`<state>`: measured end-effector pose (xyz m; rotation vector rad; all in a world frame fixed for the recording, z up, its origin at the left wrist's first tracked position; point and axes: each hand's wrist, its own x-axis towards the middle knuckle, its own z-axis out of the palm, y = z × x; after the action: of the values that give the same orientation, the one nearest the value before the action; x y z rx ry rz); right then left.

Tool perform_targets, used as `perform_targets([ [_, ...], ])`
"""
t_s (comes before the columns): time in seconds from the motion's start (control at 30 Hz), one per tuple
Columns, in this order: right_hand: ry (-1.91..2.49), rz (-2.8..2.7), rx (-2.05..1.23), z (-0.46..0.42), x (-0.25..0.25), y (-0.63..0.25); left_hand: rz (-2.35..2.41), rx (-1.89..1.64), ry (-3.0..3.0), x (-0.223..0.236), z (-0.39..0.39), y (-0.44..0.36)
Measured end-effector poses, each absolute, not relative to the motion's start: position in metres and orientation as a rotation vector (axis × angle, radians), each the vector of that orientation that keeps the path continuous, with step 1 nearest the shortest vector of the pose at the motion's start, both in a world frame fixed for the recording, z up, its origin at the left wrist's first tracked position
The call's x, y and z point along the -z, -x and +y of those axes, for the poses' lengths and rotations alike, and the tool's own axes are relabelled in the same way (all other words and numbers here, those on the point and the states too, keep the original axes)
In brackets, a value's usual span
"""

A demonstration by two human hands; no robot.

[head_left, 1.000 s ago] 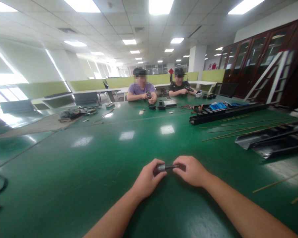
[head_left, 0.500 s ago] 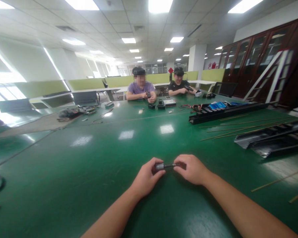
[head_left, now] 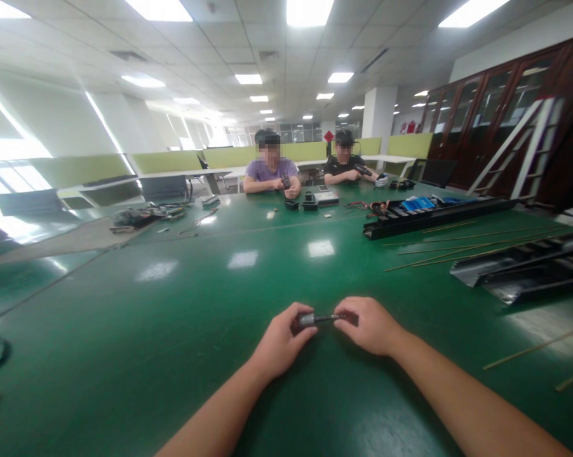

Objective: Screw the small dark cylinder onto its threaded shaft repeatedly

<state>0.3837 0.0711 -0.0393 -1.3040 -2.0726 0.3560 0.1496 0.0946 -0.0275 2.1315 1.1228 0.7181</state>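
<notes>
Low over the green table [head_left: 172, 330], my left hand [head_left: 284, 336] is closed around a short silver-grey cylinder [head_left: 307, 319]. A thin dark rod [head_left: 323, 318] runs from the cylinder to the right. My right hand [head_left: 370, 325] pinches the rod's far end between thumb and fingers. The two look like one small tool, such as a drill bit in a metal holder, but its exact kind is not clear. The cylinder's left end lies hidden in my left palm, and the rod's tip is partly covered by my right fingers.
Black metal channels [head_left: 534, 273] and thin yellowish rods [head_left: 458, 251] lie on the right. Another channel [head_left: 434, 219] with blue pieces stretches behind them. Two people [head_left: 270, 171] sit across the table, holding dark tools. Mixed parts [head_left: 143, 217] lie at the far left.
</notes>
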Motion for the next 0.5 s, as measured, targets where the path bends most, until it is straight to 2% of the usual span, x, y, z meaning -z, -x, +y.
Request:
perform_targets([
  [0.5,1.307,-2.071,-0.357,0.0713,0.0395,-0.3844,1.118,-0.730,-2.120,0.0290,0.0959,-0.1491],
])
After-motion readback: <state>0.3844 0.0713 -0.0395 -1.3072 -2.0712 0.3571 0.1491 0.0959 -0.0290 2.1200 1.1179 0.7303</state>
